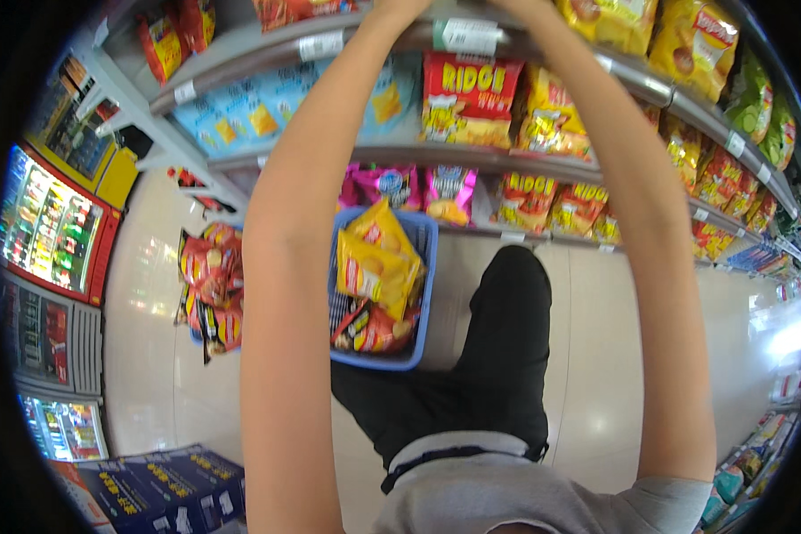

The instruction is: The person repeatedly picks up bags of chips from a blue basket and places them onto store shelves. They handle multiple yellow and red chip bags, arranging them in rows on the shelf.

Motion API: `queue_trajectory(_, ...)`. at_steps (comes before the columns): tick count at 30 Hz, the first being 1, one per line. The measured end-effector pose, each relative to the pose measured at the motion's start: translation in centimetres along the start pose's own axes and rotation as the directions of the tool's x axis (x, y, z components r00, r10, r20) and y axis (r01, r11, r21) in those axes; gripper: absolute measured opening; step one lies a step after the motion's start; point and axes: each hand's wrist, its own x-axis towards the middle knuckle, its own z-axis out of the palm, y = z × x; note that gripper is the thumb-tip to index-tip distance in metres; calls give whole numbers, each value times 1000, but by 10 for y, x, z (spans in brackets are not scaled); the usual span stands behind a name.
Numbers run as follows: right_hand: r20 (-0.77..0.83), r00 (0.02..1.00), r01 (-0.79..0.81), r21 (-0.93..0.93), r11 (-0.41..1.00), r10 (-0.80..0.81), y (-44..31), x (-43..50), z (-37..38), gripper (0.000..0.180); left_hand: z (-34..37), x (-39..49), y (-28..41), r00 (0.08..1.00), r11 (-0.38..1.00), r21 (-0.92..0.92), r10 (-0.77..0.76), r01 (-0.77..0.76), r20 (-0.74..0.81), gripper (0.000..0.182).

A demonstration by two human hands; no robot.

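Both my forearms reach up over the shelf edge (534, 40), and my left and right hands are out of view beyond the top of the picture. Before me stand shelves of bagged snacks. Under the upper shelf are pale blue bags (263, 110), a red Ridge chip bag (470, 97) and a yellow chip bag (553, 110). Pink bags (397, 187) and more Ridge bags (526, 200) line the bottom shelf. By my knee, a blue plastic basket (427, 287) holds yellow chip bags (367, 263) and red snack bags (380, 328).
Left of my left arm, red snack bags (213, 267) are heaped over a second blue container, mostly hidden. Lit drink coolers (53, 223) stand far left. Dark blue cartons (167, 487) are at lower left. More yellow chip bags (694, 43) fill the upper shelf at right.
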Motion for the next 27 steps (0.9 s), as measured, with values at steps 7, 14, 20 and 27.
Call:
queue_trajectory(7,-295,773,616,140,775,-561,-67,-87,-12,23,-96,-187,57,988,996,-79,26,-38,-154,24)
queue_trajectory(14,643,739,-209,503,839,-202,-107,-392,154,51,-135,-541,62,370,500,248,-825,830,428,46)
queue_trajectory(20,756,636,-130,300,945,-153,-126,-480,166,74,-157,-613,86,232,508,427,-803,748,548,54)
queue_trajectory(27,435,829,18,608,794,-352,-110,-437,135,56,-139,-581,100,267,383,241,-875,891,403,60)
